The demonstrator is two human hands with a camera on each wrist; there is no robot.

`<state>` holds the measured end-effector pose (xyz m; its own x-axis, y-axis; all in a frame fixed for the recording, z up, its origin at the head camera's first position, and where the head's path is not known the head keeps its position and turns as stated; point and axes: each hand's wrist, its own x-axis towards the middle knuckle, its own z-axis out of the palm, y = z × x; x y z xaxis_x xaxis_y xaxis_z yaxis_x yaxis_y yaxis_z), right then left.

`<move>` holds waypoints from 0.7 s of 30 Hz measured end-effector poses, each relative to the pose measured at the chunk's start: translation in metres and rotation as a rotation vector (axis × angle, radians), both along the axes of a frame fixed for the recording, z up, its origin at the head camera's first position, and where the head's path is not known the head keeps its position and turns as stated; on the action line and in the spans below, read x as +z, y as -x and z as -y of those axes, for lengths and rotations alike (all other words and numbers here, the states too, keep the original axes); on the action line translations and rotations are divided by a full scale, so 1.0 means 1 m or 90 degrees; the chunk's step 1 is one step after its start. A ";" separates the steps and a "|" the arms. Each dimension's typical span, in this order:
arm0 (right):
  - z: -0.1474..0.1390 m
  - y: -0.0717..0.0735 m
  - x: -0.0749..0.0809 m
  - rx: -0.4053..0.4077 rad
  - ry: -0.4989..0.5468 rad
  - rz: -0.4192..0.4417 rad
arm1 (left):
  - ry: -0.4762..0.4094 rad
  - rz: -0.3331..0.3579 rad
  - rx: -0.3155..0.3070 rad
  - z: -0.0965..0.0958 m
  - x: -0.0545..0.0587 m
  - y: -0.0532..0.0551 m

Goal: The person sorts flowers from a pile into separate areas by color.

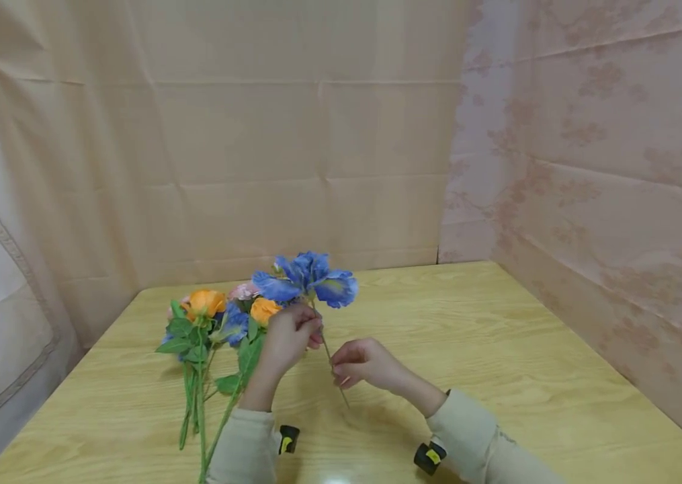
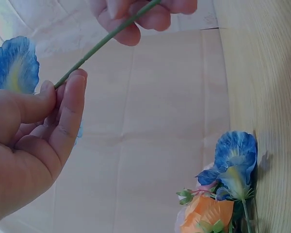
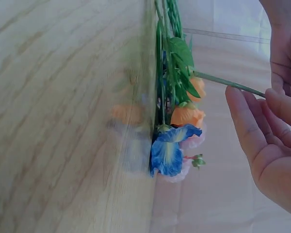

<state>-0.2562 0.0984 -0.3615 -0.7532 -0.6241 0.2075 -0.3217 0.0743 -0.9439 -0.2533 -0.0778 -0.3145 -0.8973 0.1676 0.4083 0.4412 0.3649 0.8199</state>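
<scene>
A blue artificial iris [image 1: 306, 277] with a thin green stem stands tilted above the table in the head view. Just below its bloom my left hand [image 1: 289, 338] pinches the stem between thumb and fingers. Lower on the same stem, my right hand [image 1: 369, 366] pinches it near the bottom end. The left wrist view shows the green stem [image 2: 106, 40] running between both hands, and part of a blue petal [image 2: 14, 65] behind the left thumb. In the right wrist view the stem's end [image 3: 208, 76] sticks out past the right fingertips.
Left of my hands, more artificial flowers lie on the wooden table [image 1: 467, 336]: an orange flower [image 1: 206, 304], a second orange bloom [image 1: 265, 310], a blue iris [image 1: 234, 325] and a pink flower [image 1: 244, 291]. Beige cloth [image 1: 292, 134] hangs behind; patterned cloth [image 1: 619, 168] hangs at right.
</scene>
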 end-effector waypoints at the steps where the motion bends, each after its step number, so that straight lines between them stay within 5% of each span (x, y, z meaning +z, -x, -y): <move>1: 0.001 0.000 0.000 -0.002 0.000 0.001 | 0.000 0.002 -0.002 0.000 0.000 0.000; 13: 0.005 -0.008 0.001 -0.066 -0.023 -0.097 | 0.008 0.004 -0.008 -0.001 -0.002 0.003; 21: -0.004 -0.012 0.018 -0.138 -0.048 -0.172 | 0.022 0.054 -0.013 0.012 -0.003 -0.001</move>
